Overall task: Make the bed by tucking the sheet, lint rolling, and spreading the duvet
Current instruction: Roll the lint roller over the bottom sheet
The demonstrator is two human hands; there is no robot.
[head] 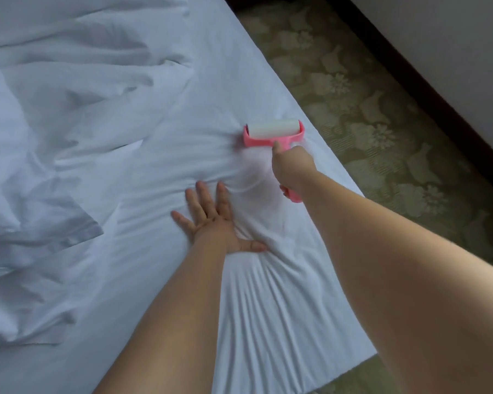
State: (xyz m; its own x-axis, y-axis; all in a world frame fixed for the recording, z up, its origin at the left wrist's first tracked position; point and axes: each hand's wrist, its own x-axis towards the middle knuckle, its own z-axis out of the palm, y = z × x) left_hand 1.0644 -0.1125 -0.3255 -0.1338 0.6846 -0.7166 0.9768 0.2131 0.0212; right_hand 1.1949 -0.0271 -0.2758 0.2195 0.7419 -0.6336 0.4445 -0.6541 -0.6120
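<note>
Bed [160,280] sheet wrinkled; right hand [293,166] grips roller [272,133] mid-roll, left hand [211,220] flat, holding nothing. Duvet [54,95] unspread.

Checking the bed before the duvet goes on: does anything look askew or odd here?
The sheet is bunched into radiating wrinkles under the left hand, which presses flat on it. The right hand grips the pink lint roller near the bed's edge. The duvet lies crumpled at the left. Nothing looks spilled or damaged.
</note>
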